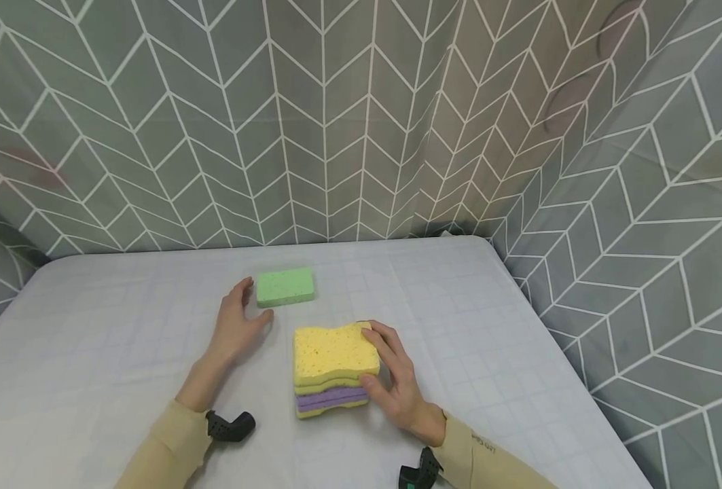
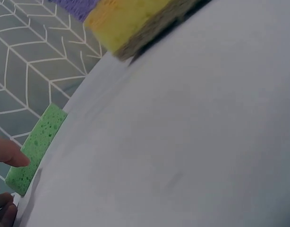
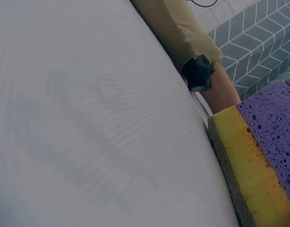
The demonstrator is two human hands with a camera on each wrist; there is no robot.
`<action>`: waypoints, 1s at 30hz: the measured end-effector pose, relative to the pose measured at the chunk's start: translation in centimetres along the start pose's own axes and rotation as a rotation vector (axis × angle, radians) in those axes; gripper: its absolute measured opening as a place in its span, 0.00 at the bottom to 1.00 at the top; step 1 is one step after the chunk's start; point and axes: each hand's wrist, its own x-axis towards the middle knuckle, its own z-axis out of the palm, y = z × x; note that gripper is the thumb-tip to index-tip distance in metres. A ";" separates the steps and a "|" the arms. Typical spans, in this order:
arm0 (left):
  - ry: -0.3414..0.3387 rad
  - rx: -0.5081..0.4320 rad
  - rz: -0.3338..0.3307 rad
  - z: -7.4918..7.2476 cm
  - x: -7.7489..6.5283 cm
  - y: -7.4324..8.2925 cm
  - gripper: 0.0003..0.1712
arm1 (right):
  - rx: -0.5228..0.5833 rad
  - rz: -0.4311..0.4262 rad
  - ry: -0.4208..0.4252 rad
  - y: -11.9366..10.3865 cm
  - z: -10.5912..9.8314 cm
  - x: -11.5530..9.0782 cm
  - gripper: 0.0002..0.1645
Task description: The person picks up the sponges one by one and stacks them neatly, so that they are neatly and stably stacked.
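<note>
On the white-covered table a green sponge (image 1: pixel 285 286) lies flat by itself. My left hand (image 1: pixel 236 329) is just left of it, thumb and fingers spread apart with nothing between them. Nearer to me stands a stack of sponges: a yellow sponge (image 1: pixel 333 353) on top, purple layers (image 1: pixel 331 399) below, and a yellow sponge with a dark grey underside (image 3: pixel 249 175) at the bottom. My right hand (image 1: pixel 399 384) holds the right end of the top yellow sponge, thumb at its front corner and fingers at its back right. Part of those fingers is hidden behind the stack.
The white-covered table (image 1: pixel 458 326) stretches to both sides of the sponges. A patterned grey curtain (image 1: pixel 348 122) hangs along its back edge and right side. Black wrist devices (image 1: pixel 231 426) sit by both sleeves.
</note>
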 end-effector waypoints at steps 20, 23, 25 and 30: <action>-0.007 -0.005 0.034 0.1 1.3 -0.7 0.45 | -0.017 -0.003 0.004 0.0 0.0 0.0 0.33; -0.001 0.005 0.034 0.2 1.1 -0.7 0.44 | -0.013 -0.005 0.004 0.0 0.0 0.0 0.33; 0.003 0.008 0.033 0.1 0.9 -0.6 0.44 | -0.011 -0.002 0.003 0.0 0.0 0.0 0.33; 0.015 0.019 0.028 0.0 0.7 -0.5 0.44 | -0.012 0.007 -0.002 0.0 0.1 0.0 0.33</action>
